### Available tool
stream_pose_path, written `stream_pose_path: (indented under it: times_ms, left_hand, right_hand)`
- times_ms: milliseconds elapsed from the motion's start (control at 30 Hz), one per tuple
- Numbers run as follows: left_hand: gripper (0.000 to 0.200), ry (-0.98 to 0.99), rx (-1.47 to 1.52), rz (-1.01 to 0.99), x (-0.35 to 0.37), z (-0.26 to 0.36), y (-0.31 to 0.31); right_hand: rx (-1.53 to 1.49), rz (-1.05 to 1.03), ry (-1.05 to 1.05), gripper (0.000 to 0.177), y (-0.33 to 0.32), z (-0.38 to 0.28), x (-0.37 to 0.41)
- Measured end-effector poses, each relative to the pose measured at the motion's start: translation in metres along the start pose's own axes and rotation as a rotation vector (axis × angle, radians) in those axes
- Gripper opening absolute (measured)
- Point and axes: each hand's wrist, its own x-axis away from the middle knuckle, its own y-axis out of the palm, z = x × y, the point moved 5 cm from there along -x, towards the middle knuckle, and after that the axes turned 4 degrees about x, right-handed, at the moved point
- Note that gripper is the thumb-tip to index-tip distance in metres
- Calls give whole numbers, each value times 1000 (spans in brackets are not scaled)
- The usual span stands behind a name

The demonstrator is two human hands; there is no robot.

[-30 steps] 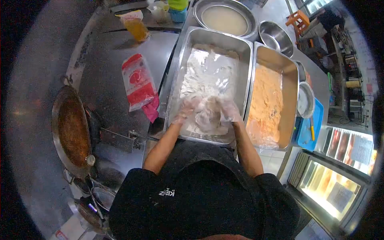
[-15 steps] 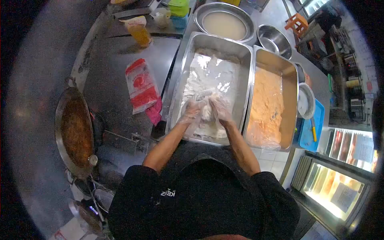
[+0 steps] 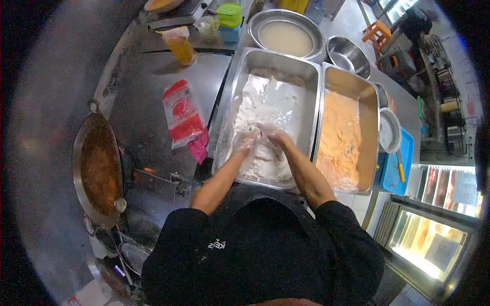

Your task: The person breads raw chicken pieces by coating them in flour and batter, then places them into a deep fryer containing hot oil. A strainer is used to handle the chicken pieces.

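Note:
My left hand (image 3: 248, 141), in a clear plastic glove, is above the white flour (image 3: 265, 166) in the near half of a deep metal tray (image 3: 220, 137). My right hand (image 3: 271, 134), gloved the same way, is close beside it, and the fingertips of both meet and curl inward. Something small may be between the fingers, but blur and the gloves keep me from making it out. Bare metal shows through patches of flour toward the tray's far end.
At right stands a second tray (image 3: 374, 127) of orange, wet-looking food. Beyond are a basin (image 3: 320, 38) of cloudy liquid and a steel bowl (image 3: 352, 53). A red-and-white packet (image 3: 184, 112) lies left, near a wok (image 3: 76, 168) of brown oil. A yellow-handled knife (image 3: 400, 171) rests on a blue tray (image 3: 407, 148).
My hands have moved slightly away from me and closer together; earlier they were apart around a white lump. The flour nearest me is more exposed. The whole view has shifted slightly.

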Motion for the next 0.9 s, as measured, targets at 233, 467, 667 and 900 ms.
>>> stream_pose_path:
  times_ms: [233,467,667,900]
  left_hand:
    - [35,-59,399,-84,35,15,-31]
    - [36,347,-334,-229,30,27,1]
    - [32,357,-141,-127,39,91,-3]
    - [26,458,-377,221,56,118,-23]
  right_hand:
    - [-32,207,118,45,-46,-13,109]
    - [-508,429,398,46,-20,-24,109]
    - [216,838,-319,41,-25,-55,101]
    - [-236,638,141,37,-57,-62,118]
